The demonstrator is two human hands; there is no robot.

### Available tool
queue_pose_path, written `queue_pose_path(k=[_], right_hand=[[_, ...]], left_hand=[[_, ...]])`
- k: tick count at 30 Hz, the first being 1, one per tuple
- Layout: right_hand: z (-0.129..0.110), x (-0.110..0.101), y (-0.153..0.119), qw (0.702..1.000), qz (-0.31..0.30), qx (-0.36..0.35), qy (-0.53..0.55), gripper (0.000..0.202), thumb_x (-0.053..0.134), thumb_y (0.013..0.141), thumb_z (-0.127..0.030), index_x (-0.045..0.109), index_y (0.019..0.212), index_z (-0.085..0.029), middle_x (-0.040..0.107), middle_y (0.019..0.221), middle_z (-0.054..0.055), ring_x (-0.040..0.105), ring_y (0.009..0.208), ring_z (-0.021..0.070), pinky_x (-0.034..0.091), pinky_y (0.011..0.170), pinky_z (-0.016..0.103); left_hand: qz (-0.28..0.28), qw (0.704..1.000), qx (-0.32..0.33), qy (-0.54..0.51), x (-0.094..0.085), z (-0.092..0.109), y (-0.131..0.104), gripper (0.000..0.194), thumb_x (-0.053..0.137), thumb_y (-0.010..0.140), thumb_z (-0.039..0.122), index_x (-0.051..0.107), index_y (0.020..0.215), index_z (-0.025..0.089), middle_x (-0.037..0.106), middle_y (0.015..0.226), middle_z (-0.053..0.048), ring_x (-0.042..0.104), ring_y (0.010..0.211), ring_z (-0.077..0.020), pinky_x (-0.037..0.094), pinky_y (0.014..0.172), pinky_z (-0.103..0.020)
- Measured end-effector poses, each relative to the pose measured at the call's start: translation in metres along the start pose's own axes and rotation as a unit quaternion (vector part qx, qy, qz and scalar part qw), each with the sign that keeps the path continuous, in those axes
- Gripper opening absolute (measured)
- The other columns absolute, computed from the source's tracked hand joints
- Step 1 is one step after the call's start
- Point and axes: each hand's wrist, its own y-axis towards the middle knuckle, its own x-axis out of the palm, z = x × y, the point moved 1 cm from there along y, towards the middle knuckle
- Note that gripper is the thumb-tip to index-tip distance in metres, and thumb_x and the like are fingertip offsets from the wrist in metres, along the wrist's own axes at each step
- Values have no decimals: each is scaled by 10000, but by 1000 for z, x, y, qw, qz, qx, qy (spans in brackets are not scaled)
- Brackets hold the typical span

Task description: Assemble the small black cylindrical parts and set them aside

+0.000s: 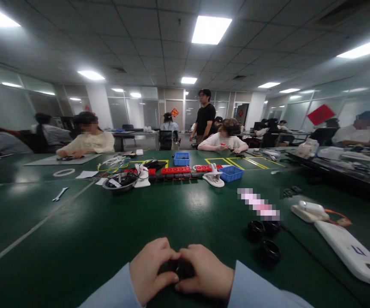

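Note:
Low at the near edge of the green table, my left hand (154, 270) and my right hand (204, 273) meet at the fingertips. Both are curled around a small black part (179, 269), mostly hidden by the fingers; its exact kind does not show. To the right of my right hand, several round black hollow parts stand close together, among them a nearer black ring-shaped part (270, 250) and a black cup-like part (256, 231).
A white device (353, 254) and a dark cable lie at right. Farther back are a red power strip (175, 170), blue bins (181, 159), white clamps (215, 176) and a bowl of cables (119, 183). A wrench (60, 194) lies left. Co-workers sit across the table.

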Motion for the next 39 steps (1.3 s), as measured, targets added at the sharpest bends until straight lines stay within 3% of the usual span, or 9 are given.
queue_pose_path(k=[4,8,13,16,20,25,31,34,39], right_hand=[[-6,11,3,998,43,38,-21,353,681,609,-446,584,837,-195,577,759,9,509,684,164,327,591,241],[-8,17,3,994,71,64,-52,329,672,608,-440,564,794,-192,569,740,13,496,658,165,301,563,247],[-7,17,3,995,66,37,-71,294,679,600,-382,562,789,-190,563,715,7,492,646,160,299,559,244],[-6,14,3,996,46,15,-78,290,662,638,-394,579,818,-183,579,733,21,503,665,167,313,577,248],[-6,7,0,997,31,11,-67,344,655,672,-455,599,874,-182,585,765,31,505,678,167,323,583,246],[-5,-3,-3,999,-6,-26,-36,334,662,693,-430,607,922,-194,581,749,7,508,672,154,325,568,233],[-2,-7,-4,997,-31,-76,-10,273,668,710,-378,623,906,-194,605,737,-10,524,697,147,349,617,225],[-1,-6,-3,996,-30,-82,-21,284,666,713,-399,625,894,-184,612,735,-5,516,683,148,340,608,231],[0,1,-3,998,-10,-62,-30,311,664,706,-446,620,871,-186,603,722,-8,502,679,143,325,602,234]], left_hand=[[50,995,-60,69,6,6,-1,200,711,686,328,641,800,179,567,795,-27,534,775,-213,412,691,-338],[84,986,-62,130,13,5,2,276,692,688,414,627,746,152,582,748,-48,539,732,-233,409,676,-366],[109,981,-59,147,14,5,6,389,655,666,532,569,650,154,564,658,-37,532,662,-227,413,664,-389],[129,985,-31,111,12,-1,7,405,624,675,556,584,738,158,597,735,-48,553,727,-243,398,766,-462],[170,984,16,52,3,-16,5,359,537,784,464,588,991,174,625,946,-76,549,936,-275,214,960,-576],[84,986,95,-106,-6,-23,1,281,538,780,316,613,1026,203,585,1018,-71,534,970,-237,420,852,-401],[-20,968,183,-173,-3,-23,0,331,556,733,172,641,1038,270,555,1104,-39,525,1014,-205,421,874,-330],[-54,967,188,-160,-3,-25,1,328,556,743,148,640,1042,255,594,1022,-40,558,942,-186,440,824,-295],[-63,983,141,-97,-5,-22,1,380,601,733,154,601,1097,264,566,888,-19,554,827,-170,442,737,-276]])
